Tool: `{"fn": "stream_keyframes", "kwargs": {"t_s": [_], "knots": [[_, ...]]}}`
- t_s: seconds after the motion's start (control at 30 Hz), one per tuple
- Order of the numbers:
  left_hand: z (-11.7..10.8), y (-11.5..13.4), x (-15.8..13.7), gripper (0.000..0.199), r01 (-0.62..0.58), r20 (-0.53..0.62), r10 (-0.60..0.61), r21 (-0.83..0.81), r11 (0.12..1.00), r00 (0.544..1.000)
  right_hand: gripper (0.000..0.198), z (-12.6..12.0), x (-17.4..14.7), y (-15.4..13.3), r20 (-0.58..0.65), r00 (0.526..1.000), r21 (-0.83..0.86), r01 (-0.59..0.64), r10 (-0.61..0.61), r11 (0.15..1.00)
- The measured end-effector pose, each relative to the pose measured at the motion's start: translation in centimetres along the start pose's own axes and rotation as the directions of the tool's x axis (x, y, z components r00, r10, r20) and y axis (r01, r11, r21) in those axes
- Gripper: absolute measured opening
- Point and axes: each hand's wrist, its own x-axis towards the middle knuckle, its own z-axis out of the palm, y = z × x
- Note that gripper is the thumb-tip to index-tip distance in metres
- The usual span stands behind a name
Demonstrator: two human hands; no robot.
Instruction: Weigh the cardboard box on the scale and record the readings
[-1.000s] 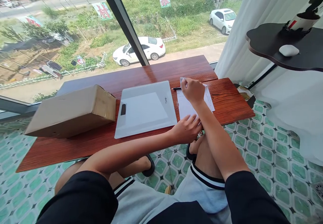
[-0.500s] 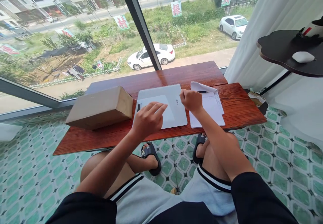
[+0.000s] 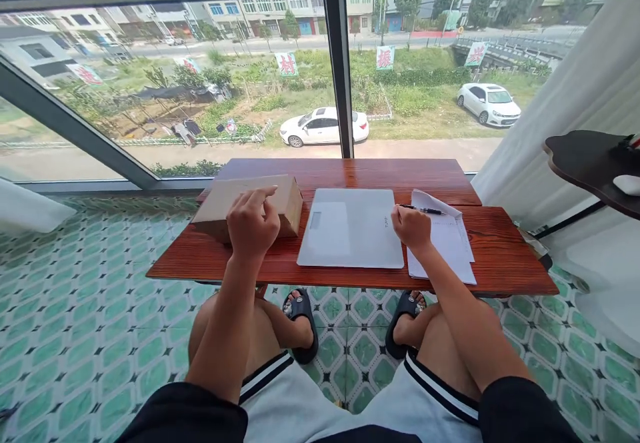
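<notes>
My left hand [image 3: 253, 223] is raised in front of a brown cardboard box [image 3: 223, 203] on the left of the table. Its fingers are loosely bent, with a gap between index finger and thumb, and nothing shows in it. My right hand [image 3: 413, 226] is closed over the right edge of a flat white bathroom scale [image 3: 350, 236] and the papers [image 3: 443, 250] beside it. Its palm side is hidden, so I cannot tell whether it holds anything. Just behind this fist, a black pen [image 3: 431, 211] lies across the papers.
The reddish-brown wooden table [image 3: 515, 256] stands against large windows. A dark wavy-edged shelf [image 3: 585, 156] with a white object [image 3: 627, 184] juts in at the right, near a white curtain [image 3: 555, 116]. My sandalled feet are on green tiles under the table.
My left hand has moved left, from over the scale to in front of the box. My right hand stays closed, now nearer the papers. The view has tilted upright and shows more window.
</notes>
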Motion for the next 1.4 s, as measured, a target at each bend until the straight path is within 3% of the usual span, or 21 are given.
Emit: {"fn": "stream_keyframes", "kwargs": {"t_s": [0.37,0.6,0.7,0.8,0.93,1.03,1.13,1.23,1.33,1.4], "knots": [[-1.3,-5.2,-1.4,0.035,0.160,-0.207,-0.179,-0.104,0.982,0.962,0.045,-0.5,-0.9,2.1,-0.127,0.992,-0.044,-0.014,0.009,0.999],[-2.3,-7.3,-1.6,0.037,0.237,-0.263,-0.270,-0.151,0.960,0.926,0.048,-1.0,-1.2,1.8,-0.215,0.977,-0.035,0.005,-0.012,0.999],[-3.0,-8.1,-1.8,0.038,0.272,-0.286,-0.314,-0.177,0.946,0.905,0.048,-1.2,-1.0,-0.4,-0.203,0.978,0.013,0.049,-0.045,0.999],[-3.4,-8.7,-1.8,0.038,0.310,-0.305,-0.355,-0.186,0.932,0.884,0.045,-1.8,-0.4,-4.2,-0.147,0.982,0.171,0.146,-0.121,0.974],[-3.6,-9.2,-1.7,0.040,0.362,-0.286,-0.408,-0.201,0.910,0.867,0.041,-1.9,0.6,-10.6,-0.075,0.991,0.419,0.128,-0.106,0.899],[-3.4,-9.6,-1.7,0.046,0.419,-0.237,-0.457,-0.193,0.887,0.858,0.037,-0.8,1.3,-15.0,0.008,0.992,0.604,0.097,-0.128,0.791],[-3.2,-10.0,-1.7,0.053,0.530,-0.163,-0.552,-0.159,0.833,0.818,0.048,1.0,1.7,-18.2,0.049,0.989,0.686,0.070,-0.143,0.724],[-3.5,-10.1,-1.8,0.059,0.639,-0.062,-0.650,-0.135,0.758,0.758,0.070,3.0,1.9,-20.1,0.158,0.980,0.687,-0.020,-0.123,0.726],[-3.9,-9.9,-1.8,0.063,0.712,0.065,-0.709,-0.096,0.696,0.702,0.090,4.3,1.8,-21.3,0.330,0.939,0.659,-0.153,-0.100,0.737],[-4.1,-9.8,-1.7,0.065,0.735,0.133,-0.724,-0.060,0.675,0.677,0.093,4.6,1.7,-21.8,0.406,0.907,0.656,-0.202,-0.115,0.727]]}}
